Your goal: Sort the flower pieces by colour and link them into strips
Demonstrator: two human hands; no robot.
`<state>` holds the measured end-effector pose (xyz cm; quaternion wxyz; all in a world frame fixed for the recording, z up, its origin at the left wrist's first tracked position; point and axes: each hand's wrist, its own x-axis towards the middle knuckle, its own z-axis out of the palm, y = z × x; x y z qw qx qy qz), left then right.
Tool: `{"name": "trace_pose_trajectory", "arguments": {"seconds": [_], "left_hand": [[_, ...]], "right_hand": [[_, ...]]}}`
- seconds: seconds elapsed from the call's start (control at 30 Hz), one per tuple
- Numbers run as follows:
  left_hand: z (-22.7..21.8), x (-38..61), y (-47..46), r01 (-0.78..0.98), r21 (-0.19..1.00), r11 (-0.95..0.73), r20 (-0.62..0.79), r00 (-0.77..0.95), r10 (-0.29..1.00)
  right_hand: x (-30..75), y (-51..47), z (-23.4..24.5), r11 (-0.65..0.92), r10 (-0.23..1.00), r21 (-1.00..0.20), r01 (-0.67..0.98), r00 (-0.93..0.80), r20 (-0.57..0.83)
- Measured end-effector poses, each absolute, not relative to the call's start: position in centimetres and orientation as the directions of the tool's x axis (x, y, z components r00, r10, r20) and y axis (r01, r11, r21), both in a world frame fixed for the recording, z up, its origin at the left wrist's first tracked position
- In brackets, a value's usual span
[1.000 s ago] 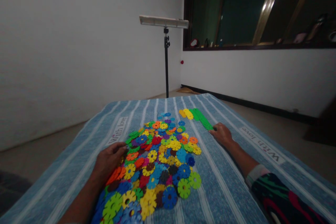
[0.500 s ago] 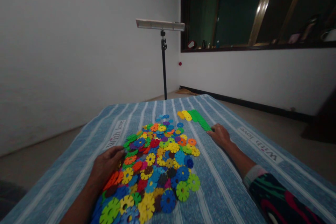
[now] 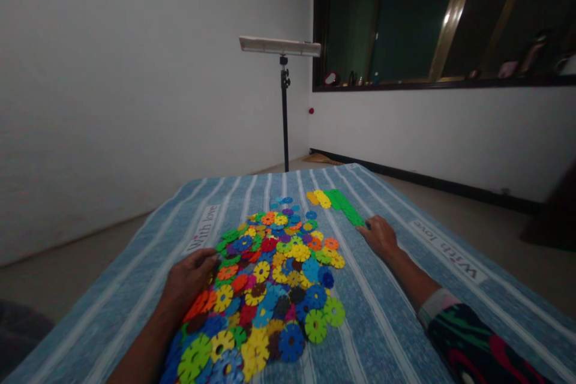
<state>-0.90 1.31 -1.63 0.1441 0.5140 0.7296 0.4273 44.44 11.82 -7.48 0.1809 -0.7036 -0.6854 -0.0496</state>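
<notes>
- Right hand (image 3: 378, 236): fingers nearly closed at green strip (image 3: 348, 210), right of disc pile (image 3: 272, 295); hold unclear. Tugging could split it.
- Left hand (image 3: 189, 275): fingers curled at pile's edge, grip hidden; nudging could scatter discs.

It looks like a room in a home: plain off-white painted walls (image 3: 157, 72), a wide dark-framed glass window (image 3: 414, 18) with small personal objects (image 3: 332, 78) lined along its bottom edge, a blue-and-white striped cloth (image 3: 360, 336) printed "With love", and multicoloured flower-shaped plastic toy discs (image 3: 261, 272) heaped on it
</notes>
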Motion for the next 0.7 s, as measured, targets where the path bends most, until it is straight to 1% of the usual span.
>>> {"name": "trace_pose_trajectory", "arguments": {"seconds": [0.13,0.3,0.5,0.7], "left_hand": [[-1.9,-0.8,1.2,0.594,0.798,0.098,0.208,-0.425,0.881],[-2.3,-0.7,1.2,0.579,0.813,0.067,0.216,-0.406,0.888],[-3.6,-1.6,1.7,0.597,0.802,0.015,0.256,-0.367,0.894],[-4.6,-2.0,2.1,0.571,0.821,0.004,0.247,-0.361,0.899]], "right_hand": [[44.2,10.8,-7.5,0.009,0.943,-0.155,0.988,0.044,0.330],[43.7,9.2,-7.2,0.007,0.940,-0.157,0.988,0.047,0.337],[42.6,7.4,-7.2,0.034,0.941,-0.102,0.994,0.002,0.338],[41.3,5.5,-7.3,0.085,0.939,-0.071,0.994,-0.056,0.340]]}}
